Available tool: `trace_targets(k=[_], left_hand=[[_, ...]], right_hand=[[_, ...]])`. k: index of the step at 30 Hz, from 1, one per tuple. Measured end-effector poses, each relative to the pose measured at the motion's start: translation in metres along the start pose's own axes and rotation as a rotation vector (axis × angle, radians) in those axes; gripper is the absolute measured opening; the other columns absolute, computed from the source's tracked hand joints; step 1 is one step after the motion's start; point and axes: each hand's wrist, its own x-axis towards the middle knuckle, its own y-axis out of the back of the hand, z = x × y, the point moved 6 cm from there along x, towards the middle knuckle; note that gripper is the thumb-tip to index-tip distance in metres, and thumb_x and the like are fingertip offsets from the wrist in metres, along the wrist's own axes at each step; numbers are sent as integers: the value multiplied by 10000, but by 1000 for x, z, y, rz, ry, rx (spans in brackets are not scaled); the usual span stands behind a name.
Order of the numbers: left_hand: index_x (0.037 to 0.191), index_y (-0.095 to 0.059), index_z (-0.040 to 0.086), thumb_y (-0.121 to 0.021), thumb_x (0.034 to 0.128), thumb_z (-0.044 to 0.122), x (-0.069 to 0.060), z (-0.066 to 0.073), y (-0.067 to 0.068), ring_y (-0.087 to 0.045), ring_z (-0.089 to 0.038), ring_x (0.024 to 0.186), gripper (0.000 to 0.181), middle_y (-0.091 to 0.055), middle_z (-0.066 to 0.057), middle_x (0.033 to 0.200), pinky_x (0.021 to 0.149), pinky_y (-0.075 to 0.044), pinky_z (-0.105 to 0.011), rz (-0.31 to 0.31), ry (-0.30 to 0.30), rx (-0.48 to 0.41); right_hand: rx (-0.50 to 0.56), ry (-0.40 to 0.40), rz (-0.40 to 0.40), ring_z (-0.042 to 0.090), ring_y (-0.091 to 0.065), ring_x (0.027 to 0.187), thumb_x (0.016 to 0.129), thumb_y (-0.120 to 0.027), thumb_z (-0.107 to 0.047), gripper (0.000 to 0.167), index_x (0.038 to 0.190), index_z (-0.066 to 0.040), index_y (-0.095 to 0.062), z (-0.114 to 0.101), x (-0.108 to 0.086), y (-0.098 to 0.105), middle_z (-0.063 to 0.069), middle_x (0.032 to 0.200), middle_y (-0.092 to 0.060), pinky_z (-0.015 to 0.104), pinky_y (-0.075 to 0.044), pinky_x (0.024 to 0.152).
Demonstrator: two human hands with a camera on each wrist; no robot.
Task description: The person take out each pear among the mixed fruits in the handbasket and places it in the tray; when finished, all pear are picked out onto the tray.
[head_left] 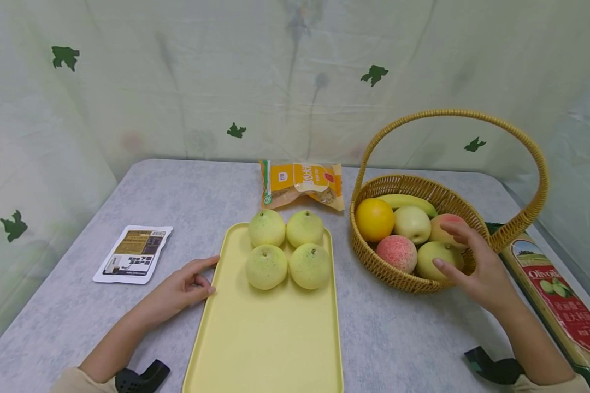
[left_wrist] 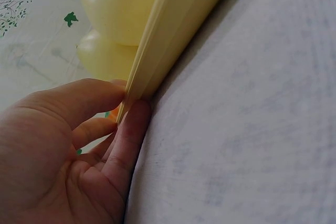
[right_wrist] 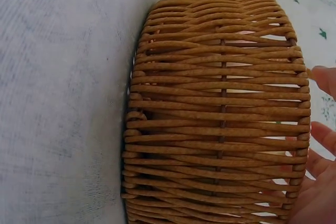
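Left hand (head_left: 187, 286) at the left rim of the yellow tray (head_left: 270, 338); thumb and fingertips pinch that rim, one finger low by the table; tray sits on the grey table (head_left: 152, 196), with four yellow-green fruits (head_left: 267, 267) at its far end, two by two, close together; right hand (head_left: 487, 273) over the near right side of the wicker basket (head_left: 373, 261), fingers spread and bent, thumb apart from them; thumb tip in front of a round green fruit (head_left: 429, 252), index finger in front of the right peach (head_left: 437, 232); cannot tell whether either fruit is touched; basket stands right of the tray, handle up; also inside: orange (head_left: 375, 219) at left, banana (head_left: 408, 202) along the back, pale apple (head_left: 412, 224) in the middle, front peach (head_left: 397, 254) beside the green fruit; orange packet (head_left: 300, 183) just beyond the tray; white pouch (head_left: 134, 255) left of it; red-labelled package (head_left: 560, 295) right of the basket, partly behind the right arm; pale curtain (head_left: 201, 65) behind.
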Motion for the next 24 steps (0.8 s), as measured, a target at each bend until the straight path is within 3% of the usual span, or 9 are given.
trace_targets(k=[8, 10, 14, 17, 24], left_hand=[[1368, -289, -44, -581, 872, 71, 0, 0, 0, -528, -113, 776, 587, -464, -171, 958, 657, -438, -221, -1, 10, 7], [1368, -290, -42, -582, 871, 72, 0, 0, 0, -529, -113, 778, 587, -465, -170, 957, 660, -439, -221, 1, 10, 10], [1367, -290, -45, -583, 871, 72, 0, 0, 0, -528, -109, 771, 587, -474, -163, 937, 658, -439, -221, 2, 9, 16], [1367, -287, -48, -582, 871, 70, 0, 0, 0, -527, -107, 768, 589, -480, -161, 927, 656, -439, -220, 0, 12, 12], [1365, -286, -54, -580, 872, 69, 0, 0, 0, -525, -106, 769, 588, -479, -163, 924, 657, -437, -218, -2, 9, 7]], right_hand=[[-12, -34, -43, -28, -369, 1097, 719, -729, -15, 667, 1310, -87, -428, 7, 0, -1, -31, 1259, -432, 92, -256, 870], [-22, -66, -67, 57, -400, 1100, 736, -726, -48, 658, 1316, -100, -420, 8, -1, -1, -3, 1265, -426, 83, -257, 854], [-29, -124, -130, 304, -442, 1078, 765, -715, -105, 649, 1329, -106, -394, 8, -1, 1, 99, 1278, -406, 395, -328, 920], [-45, -135, -172, 409, -438, 1049, 774, -712, -132, 657, 1336, -97, -374, 7, 0, 1, 159, 1268, -400, 602, -313, 798], [-160, -103, -256, 339, -424, 1058, 797, -696, -221, 586, 1283, -56, -415, 6, 2, 0, 162, 1201, -448, 430, -352, 812]])
